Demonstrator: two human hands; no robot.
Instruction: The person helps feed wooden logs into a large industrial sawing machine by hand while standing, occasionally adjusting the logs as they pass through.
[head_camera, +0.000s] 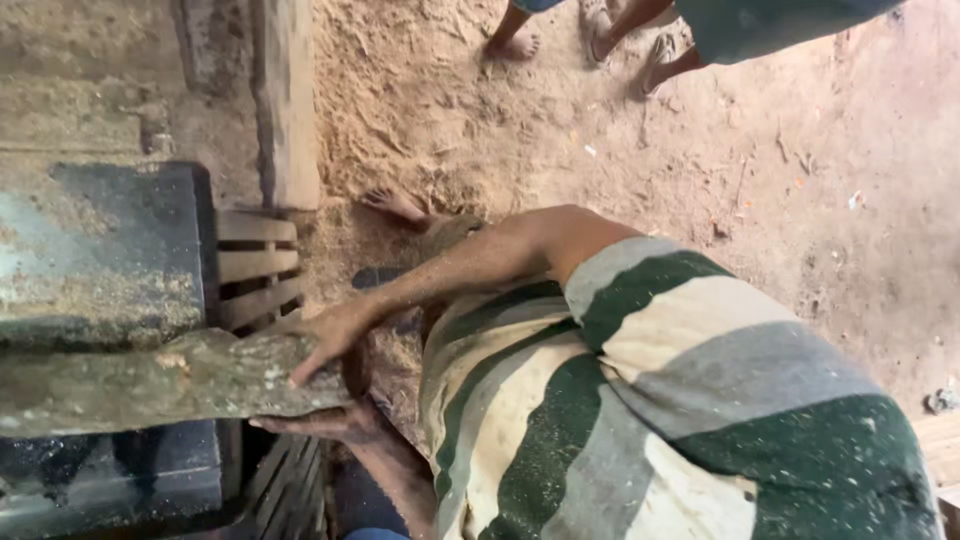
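Sawdust-strewn machine bed (100, 250), rough log (150, 385) lying across it

The log (150, 385) fills the machine bed (100, 260), and a striped-shirted person (640, 400) crowds its near end. Behind the log stands a wooden post (287, 100); beyond its end, sawdust floor (820, 200) lies open (bare feet at the far edge).

Upper left of the frame: I record a weathered wooden post (286, 100) standing upright. Left of centre: a dark metal machine bed (100, 255), heavily dusted with sawdust. Just right of it: a rack of wooden slats (255, 265) with gaps between. The floor (820, 200) is loose, sandy sawdust, scuffed throughout. Top edge: the bare feet (515, 45) of other people, one in a sandal (660, 50). Centre: another bare foot (395, 205). Lower right: a green, grey and cream striped shirt (680, 400).
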